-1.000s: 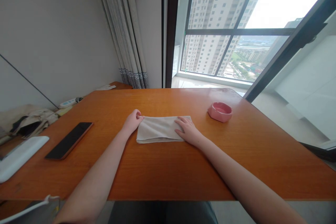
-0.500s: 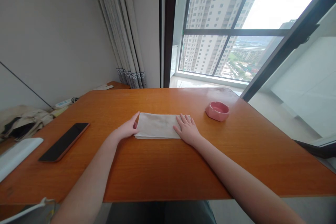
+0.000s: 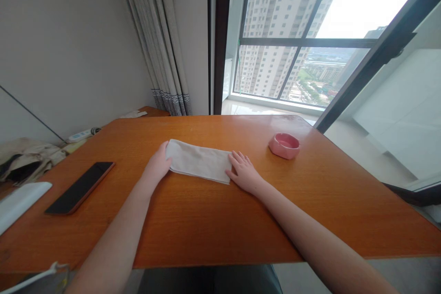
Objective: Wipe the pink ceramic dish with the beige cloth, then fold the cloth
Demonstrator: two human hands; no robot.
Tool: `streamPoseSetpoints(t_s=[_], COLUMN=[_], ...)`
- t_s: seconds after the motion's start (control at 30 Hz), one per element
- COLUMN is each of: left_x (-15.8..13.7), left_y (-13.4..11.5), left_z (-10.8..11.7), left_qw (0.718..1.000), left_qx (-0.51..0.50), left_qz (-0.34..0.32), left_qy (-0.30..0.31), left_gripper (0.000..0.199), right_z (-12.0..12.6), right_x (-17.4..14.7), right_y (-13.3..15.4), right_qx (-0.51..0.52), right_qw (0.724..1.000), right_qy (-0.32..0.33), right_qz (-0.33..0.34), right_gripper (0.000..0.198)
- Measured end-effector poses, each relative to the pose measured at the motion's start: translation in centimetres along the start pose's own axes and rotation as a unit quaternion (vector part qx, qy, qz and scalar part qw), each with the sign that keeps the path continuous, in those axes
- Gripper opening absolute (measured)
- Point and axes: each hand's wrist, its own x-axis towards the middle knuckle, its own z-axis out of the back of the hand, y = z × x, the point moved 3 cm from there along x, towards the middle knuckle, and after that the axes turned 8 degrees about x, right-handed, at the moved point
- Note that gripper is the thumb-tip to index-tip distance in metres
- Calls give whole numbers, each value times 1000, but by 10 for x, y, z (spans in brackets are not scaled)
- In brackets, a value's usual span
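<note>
A folded white cloth (image 3: pixel 200 161) lies in the middle of the wooden table (image 3: pixel 213 220), its left end raised a little and turned away from me. My left hand (image 3: pixel 157 164) grips that left end, with the thumb on top and the other fingers mostly hidden behind the cloth. At the opposite end, my right hand (image 3: pixel 244 172) rests palm down with its fingers spread, the fingertips at the cloth's right edge.
A pink faceted ashtray (image 3: pixel 284 145) stands to the right of my right hand. On the left lie a dark phone (image 3: pixel 81 188) and a white object (image 3: pixel 22 202). Crumpled fabric (image 3: pixel 29 158) and a power strip (image 3: pixel 81 135) are beyond the left edge. A window fills the back right.
My left hand has moved left and away, pulling the cloth with it. The cloth is now slanted, and its right end has slid out from under my right hand's palm.
</note>
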Motion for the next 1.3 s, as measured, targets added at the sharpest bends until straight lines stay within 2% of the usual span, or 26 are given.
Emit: streamPoseSetpoints(t_s=[0.07, 0.13, 0.17, 0.23, 0.33, 0.43, 0.63, 0.83, 0.9, 0.97, 1.0, 1.07, 1.13, 1.2, 1.3], left_x=[-2, -10, -16, -30, -49, -57, -58, -61, -53, -38, -29, -14, -8, -11, -29], left_y=[-7, -28, -43, -75, -113, -125, -120, -123, -118, -109, -103, -91, -82, -79, -88], left_z=[8, 7, 4, -9, -32, -48, -54, -47, -40, -34, -33, -40, -52, -65, -76], left_qw=[996, 985, 977, 959, 923, 900, 896, 892, 902, 923, 933, 949, 954, 954, 966], left_qx=[-20, -76, -107, -143, -124, -93, -104, -118, -128, -130, -112, -31, 59, 109, 119], left_qz=[-9, -69, -114, -219, -365, -423, -422, -422, -399, -358, -340, -306, -271, -238, -200], left_qy=[-83, -136, -143, -109, -11, 50, 92, 111, 99, 58, 44, 63, 116, 143, 111], left_gripper=[61, 57, 56, 52, 39, 28, 26, 24, 33, 40, 43, 49, 59, 65, 64], right_z=[-1, -2, -2, -2, -2, -1, -1, -3, -1, 5, 8, 10, 8, 1, -8], right_x=[-1, -1, -1, -1, 0, 1, 1, 7, 11, 13, 12, 8, 0, -9, -20], right_y=[2, 3, 4, 3, 3, 2, 1, -6, -11, -12, -10, 1, 17, 33, 48], right_qx=[6, 11, 13, 14, 19, 27, 38, 85, 126, 161, 173, 177, 149, 90, -9], right_qw=[1000, 1000, 1000, 1000, 1000, 1000, 999, 995, 990, 978, 971, 963, 967, 975, 985], right_qy=[9, 8, 5, -4, -7, -7, -10, -32, -65, -126, -156, -179, -146, -98, -78], right_qz=[5, 3, 3, 0, 1, 7, 14, 27, 24, 33, 48, 98, 148, 176, 152], right_gripper=[63, 62, 62, 63, 62, 61, 62, 64, 61, 58, 56, 49, 47, 49, 50])
